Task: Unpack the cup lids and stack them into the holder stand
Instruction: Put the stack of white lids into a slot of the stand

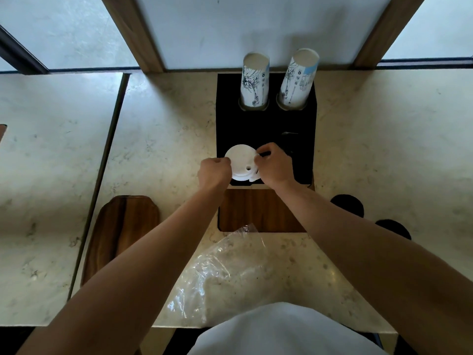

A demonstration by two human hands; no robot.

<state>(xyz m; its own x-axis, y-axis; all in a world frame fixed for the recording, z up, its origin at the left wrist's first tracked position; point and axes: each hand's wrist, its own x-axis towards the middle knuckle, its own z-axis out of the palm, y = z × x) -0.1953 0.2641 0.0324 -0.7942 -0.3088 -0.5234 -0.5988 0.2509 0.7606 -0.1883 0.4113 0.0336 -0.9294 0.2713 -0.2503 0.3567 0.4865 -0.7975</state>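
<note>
a wooden board (122, 234) is lying at the left on the marble counter (166, 119), well apart from the work. moving right, the left hand (214, 170) is gripping the left edge of the stack of white cup lids (242, 162), fingers curled round its rim. the lids are sitting at the front left slot of the black holder stand (266, 129), seemingly being lowered in; how deep they sit is hidden. the right hand (273, 165) is pinching the stack's right edge with curled fingers. to seat it well, both hands should probably be keeping the stack level and centred over the slot, easing down evenly so no lid tilts or catches. behind, two stacks of paper cups (254, 80) are standing in the rear slots. the emptied plastic bag (230, 272) is lying near the body.
</note>
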